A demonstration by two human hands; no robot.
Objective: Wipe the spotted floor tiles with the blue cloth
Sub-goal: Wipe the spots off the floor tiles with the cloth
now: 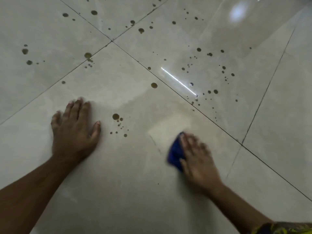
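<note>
Blue cloth [175, 152] mostly hidden under blurred right hand [198, 159].

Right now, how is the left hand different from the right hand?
The left hand lies flat and bare on the floor tile, fingers spread; the right hand presses on the blue cloth. The left hand looks fairly sharp, whereas the right hand is blurred by motion. Both are palm down on the same tile.

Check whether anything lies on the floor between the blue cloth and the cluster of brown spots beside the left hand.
Nothing visible does. Bare tile separates the blue cloth under the right hand from the spot cluster. The left hand rests flat just beyond the spots, not in the path.
</note>
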